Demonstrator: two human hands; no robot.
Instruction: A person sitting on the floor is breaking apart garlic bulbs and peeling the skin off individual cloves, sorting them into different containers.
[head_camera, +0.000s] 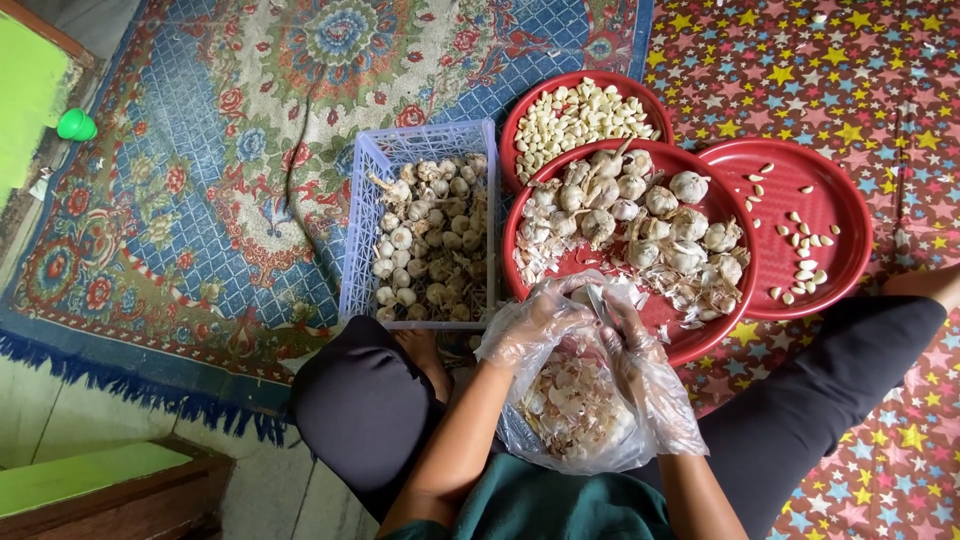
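My left hand (535, 322) and my right hand (632, 330) both wear loose clear plastic gloves and meet over the near rim of a red bowl (700, 345) heaped with whole garlic bulbs (640, 215). Between the fingers they pinch a small garlic piece (590, 296), with what looks like a thin blade beside it. Under my hands, in my lap, a clear plastic bag (575, 410) holds papery garlic skins.
A pale blue plastic crate (362, 240) of unpeeled bulbs stands left of the bowl. Behind it a red bowl (520, 125) holds peeled cloves; a red plate (845, 250) at right holds several cloves. Patterned rug, star-print mat, my crossed legs, a green cap (76, 124).
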